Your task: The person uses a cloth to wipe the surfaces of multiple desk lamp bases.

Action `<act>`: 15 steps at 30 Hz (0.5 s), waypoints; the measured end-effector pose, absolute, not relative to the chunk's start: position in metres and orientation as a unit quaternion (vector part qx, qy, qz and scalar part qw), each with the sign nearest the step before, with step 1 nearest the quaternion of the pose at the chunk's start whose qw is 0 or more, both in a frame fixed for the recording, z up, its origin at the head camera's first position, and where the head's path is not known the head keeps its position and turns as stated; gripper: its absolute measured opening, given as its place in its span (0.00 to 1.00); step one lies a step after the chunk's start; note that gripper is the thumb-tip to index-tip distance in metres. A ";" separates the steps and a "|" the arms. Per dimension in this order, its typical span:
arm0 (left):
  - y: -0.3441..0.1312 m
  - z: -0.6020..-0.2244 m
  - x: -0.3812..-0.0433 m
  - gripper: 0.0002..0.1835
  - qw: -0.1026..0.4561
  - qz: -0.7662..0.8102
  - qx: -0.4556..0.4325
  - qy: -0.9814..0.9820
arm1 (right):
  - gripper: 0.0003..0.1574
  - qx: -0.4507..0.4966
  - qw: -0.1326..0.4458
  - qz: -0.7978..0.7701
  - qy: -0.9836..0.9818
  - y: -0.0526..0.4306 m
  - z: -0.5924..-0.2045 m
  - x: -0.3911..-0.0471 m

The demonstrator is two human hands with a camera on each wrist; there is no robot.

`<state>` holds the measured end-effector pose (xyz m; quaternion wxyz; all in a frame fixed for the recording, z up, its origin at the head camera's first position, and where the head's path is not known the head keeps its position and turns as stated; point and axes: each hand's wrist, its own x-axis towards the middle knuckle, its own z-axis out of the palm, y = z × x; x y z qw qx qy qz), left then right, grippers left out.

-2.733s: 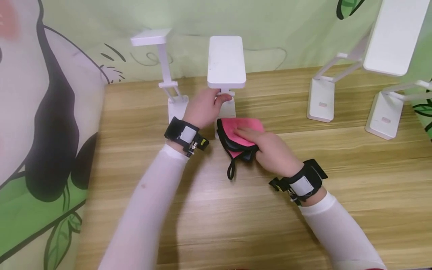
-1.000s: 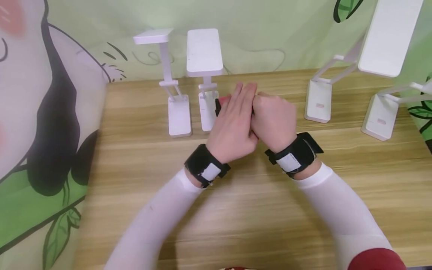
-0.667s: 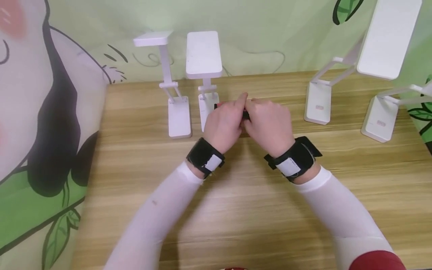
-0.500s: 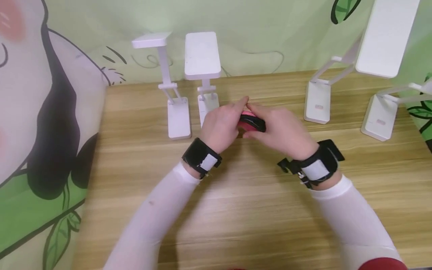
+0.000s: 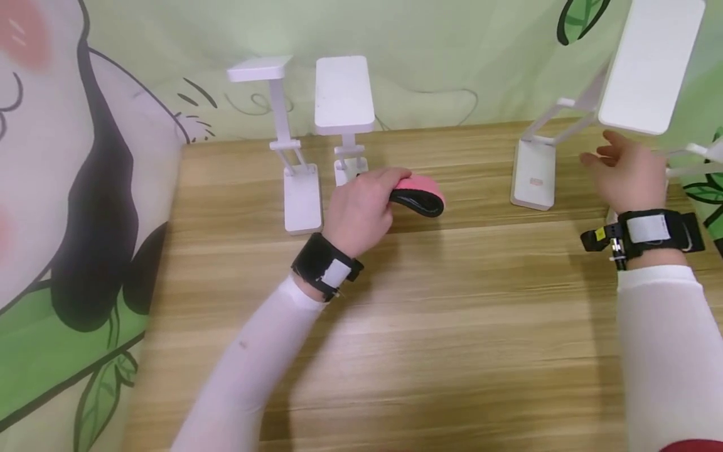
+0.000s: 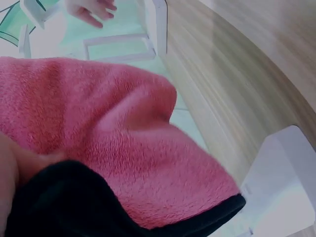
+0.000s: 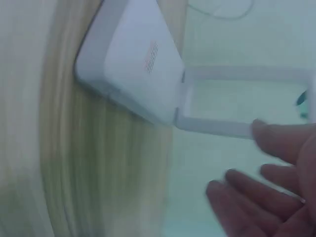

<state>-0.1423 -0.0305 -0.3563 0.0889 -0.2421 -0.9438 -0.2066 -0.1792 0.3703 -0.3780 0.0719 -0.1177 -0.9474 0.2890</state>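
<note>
My left hand (image 5: 361,210) grips a folded pink cloth (image 5: 420,188) with black edging, held in front of the second white desk lamp (image 5: 343,91) from the left. In the left wrist view the cloth's fuzzy pink side (image 6: 108,113) fills much of the picture, with its dark side folded below. My right hand (image 5: 629,172) is over at the right, fingers loosely bent and nothing in them. It lies beside the folding arm of a white desk lamp (image 5: 533,176), whose hinged frame (image 7: 212,128) shows close to the thumb in the right wrist view.
Another white lamp (image 5: 302,201) stands at the far left of the wooden table (image 5: 452,326). A further lamp's arm (image 5: 691,163) extends at the right edge, its base mostly behind my right hand. A green wall (image 5: 418,69) with a painted panda borders the table's back.
The second lamp from the left has shifted left beside the first. Both hands worked at the cloth together; then the right hand released it and moved right to the lamps, leaving it in the left.
</note>
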 end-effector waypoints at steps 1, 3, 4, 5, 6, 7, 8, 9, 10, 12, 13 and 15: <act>-0.031 -0.357 -0.142 0.28 0.091 -0.206 -0.245 -0.943 | 0.36 -0.116 0.079 0.307 -0.941 0.373 -0.380 -0.186; -0.031 -0.359 -0.142 0.29 0.095 -0.202 -0.250 -0.942 | 0.38 -0.111 0.096 0.342 -0.928 0.375 -0.384 -0.198; -0.031 -0.360 -0.142 0.29 0.098 -0.202 -0.253 -0.941 | 0.39 -0.105 0.107 0.353 -0.924 0.375 -0.385 -0.203; -0.032 -0.361 -0.142 0.30 0.101 -0.202 -0.257 -0.940 | 0.39 -0.102 0.113 0.359 -0.921 0.375 -0.386 -0.206; -0.032 -0.362 -0.142 0.30 0.101 -0.203 -0.260 -0.939 | 0.39 -0.096 0.123 0.363 -0.919 0.375 -0.387 -0.210; -0.032 -0.362 -0.142 0.30 0.101 -0.205 -0.262 -0.938 | 0.38 -0.093 0.130 0.368 -0.916 0.375 -0.388 -0.212; -0.032 -0.362 -0.142 0.31 0.100 -0.206 -0.263 -0.937 | 0.36 -0.092 0.135 0.366 -0.916 0.375 -0.388 -0.215; -0.032 -0.362 -0.142 0.31 0.100 -0.208 -0.263 -0.937 | 0.34 -0.093 0.140 0.361 -0.917 0.374 -0.389 -0.217; -0.033 -0.363 -0.142 0.31 0.100 -0.210 -0.263 -0.936 | 0.30 -0.094 0.143 0.355 -0.919 0.374 -0.390 -0.219; -0.033 -0.363 -0.142 0.31 0.102 -0.213 -0.262 -0.936 | 0.24 -0.099 0.147 0.342 -0.923 0.375 -0.392 -0.223; -0.034 -0.363 -0.142 0.31 0.103 -0.213 -0.261 -0.936 | 0.22 -0.102 0.150 0.333 -0.925 0.376 -0.393 -0.224; -0.034 -0.363 -0.142 0.31 0.105 -0.211 -0.263 -0.935 | 0.20 -0.105 0.158 0.324 -0.927 0.376 -0.395 -0.227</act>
